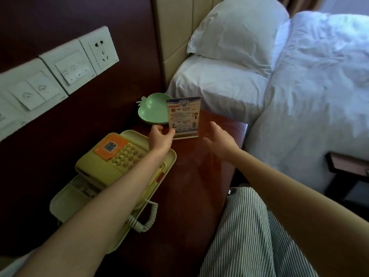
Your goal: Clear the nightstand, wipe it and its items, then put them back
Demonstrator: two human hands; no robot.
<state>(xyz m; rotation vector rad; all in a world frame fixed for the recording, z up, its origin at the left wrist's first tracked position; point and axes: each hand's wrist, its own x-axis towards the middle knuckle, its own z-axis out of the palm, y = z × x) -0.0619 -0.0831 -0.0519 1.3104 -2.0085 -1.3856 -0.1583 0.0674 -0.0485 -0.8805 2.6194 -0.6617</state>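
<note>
The little sign card [184,116] stands up straight near the back of the dark red counter [195,176]. The left hand [160,137] holds it by the bottom left corner, its fingers [157,128] and thumb pinching the edge. I cannot tell if the card is lifted or sits on the counter. The right hand [218,139] is just beside the card on the other side, not touching it, with its fingers [214,126] spread open. A green dish [152,110] sits right behind the card. A yellow phone [111,166] lies under the left arm. The bed [299,96] is next to the counter.
</note>
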